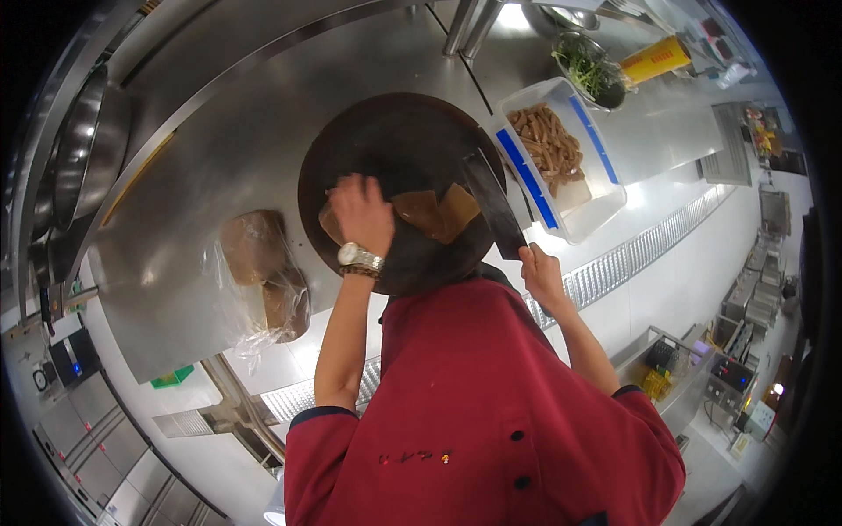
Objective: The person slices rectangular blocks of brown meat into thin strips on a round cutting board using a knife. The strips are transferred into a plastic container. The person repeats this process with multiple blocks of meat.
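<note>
A round, dark cutting board [401, 141] lies in front of me on the steel counter. My right hand [544, 277] grips the handle of a cleaver [492, 205], its dark blade slanting over the board's right edge. Blurred, my left hand [362, 214] is over a brown slab [330, 223] at the board's left; its fingertips are too unclear to show whether they grip it. Between the hands are two more brown pieces, one darker [421, 214] and one lighter [459, 212], touching each other. The lighter one is beside the blade.
A clear plastic box [602, 204] with blue clips holds brown strips [546, 141], right of the board. Behind it are a bowl of shredded greens [585, 69] and a yellow roll box [656, 60]. Left of the board, larger brown blocks [253, 246] lie in clear plastic wrap [227, 315].
</note>
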`<action>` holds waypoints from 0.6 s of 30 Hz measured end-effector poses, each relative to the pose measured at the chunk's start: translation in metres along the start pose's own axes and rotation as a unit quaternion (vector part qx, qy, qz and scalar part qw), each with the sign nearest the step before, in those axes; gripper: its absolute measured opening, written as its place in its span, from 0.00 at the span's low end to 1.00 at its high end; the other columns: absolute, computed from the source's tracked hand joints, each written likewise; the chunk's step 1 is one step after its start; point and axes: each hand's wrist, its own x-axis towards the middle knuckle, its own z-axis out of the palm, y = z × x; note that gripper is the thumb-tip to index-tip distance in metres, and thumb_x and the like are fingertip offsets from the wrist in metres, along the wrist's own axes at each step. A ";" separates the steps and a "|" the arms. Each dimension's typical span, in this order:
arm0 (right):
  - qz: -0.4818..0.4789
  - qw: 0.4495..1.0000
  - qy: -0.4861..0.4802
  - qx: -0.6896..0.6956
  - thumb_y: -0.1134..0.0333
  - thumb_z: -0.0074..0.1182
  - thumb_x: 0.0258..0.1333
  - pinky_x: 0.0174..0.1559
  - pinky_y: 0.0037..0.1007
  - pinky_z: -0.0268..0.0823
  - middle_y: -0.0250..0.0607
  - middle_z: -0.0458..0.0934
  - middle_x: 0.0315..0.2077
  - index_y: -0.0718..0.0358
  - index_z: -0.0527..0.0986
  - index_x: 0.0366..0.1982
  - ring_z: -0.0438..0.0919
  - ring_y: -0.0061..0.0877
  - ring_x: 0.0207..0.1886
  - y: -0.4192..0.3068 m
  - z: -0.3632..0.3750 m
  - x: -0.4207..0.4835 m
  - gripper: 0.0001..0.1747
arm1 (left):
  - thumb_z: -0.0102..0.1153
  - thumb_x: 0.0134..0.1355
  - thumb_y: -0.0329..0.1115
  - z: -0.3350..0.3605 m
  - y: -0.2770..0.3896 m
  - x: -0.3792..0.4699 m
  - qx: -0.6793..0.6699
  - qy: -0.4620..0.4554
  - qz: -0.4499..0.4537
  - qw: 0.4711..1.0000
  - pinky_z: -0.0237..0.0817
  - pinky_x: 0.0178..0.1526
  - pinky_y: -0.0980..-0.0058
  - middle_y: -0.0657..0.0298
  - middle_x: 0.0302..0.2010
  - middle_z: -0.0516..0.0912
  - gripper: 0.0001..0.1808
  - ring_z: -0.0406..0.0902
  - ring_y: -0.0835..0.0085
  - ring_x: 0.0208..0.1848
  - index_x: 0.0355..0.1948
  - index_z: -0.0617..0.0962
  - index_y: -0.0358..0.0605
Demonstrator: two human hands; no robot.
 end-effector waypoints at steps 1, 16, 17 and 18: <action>0.004 1.000 0.006 0.000 0.52 0.45 0.80 0.27 0.42 0.67 0.46 0.74 0.15 0.66 0.72 0.31 0.79 0.43 0.20 0.003 0.002 -0.002 0.26 | 0.74 0.55 0.44 0.006 0.012 -0.001 -0.042 -0.032 0.055 0.997 0.61 0.71 0.49 0.46 0.67 0.70 0.40 0.69 0.46 0.68 0.66 0.73 0.42; -0.007 0.999 -0.031 -0.017 0.49 0.45 0.79 0.34 0.52 0.67 0.58 0.78 0.21 0.68 0.74 0.32 0.80 0.57 0.30 0.046 -0.019 0.031 0.28 | 0.87 0.35 0.48 0.021 0.053 0.035 0.007 -0.300 0.006 0.954 0.68 0.61 0.48 0.51 0.55 0.74 0.38 0.73 0.49 0.57 0.46 0.78 0.47; -0.016 0.999 -0.037 -0.033 0.49 0.46 0.78 0.35 0.53 0.67 0.61 0.79 0.23 0.68 0.75 0.33 0.79 0.60 0.32 0.050 -0.022 0.035 0.28 | 0.86 0.35 0.47 0.021 0.054 0.031 -0.001 -0.287 0.024 0.958 0.68 0.60 0.49 0.53 0.53 0.75 0.36 0.73 0.50 0.56 0.43 0.79 0.47; -0.013 0.998 -0.044 -0.033 0.49 0.46 0.78 0.36 0.53 0.67 0.62 0.79 0.24 0.69 0.75 0.33 0.79 0.61 0.33 0.050 -0.024 0.038 0.28 | 0.86 0.36 0.46 0.023 0.052 0.028 -0.010 -0.274 0.040 0.961 0.67 0.60 0.50 0.55 0.51 0.76 0.33 0.72 0.51 0.54 0.41 0.79 0.47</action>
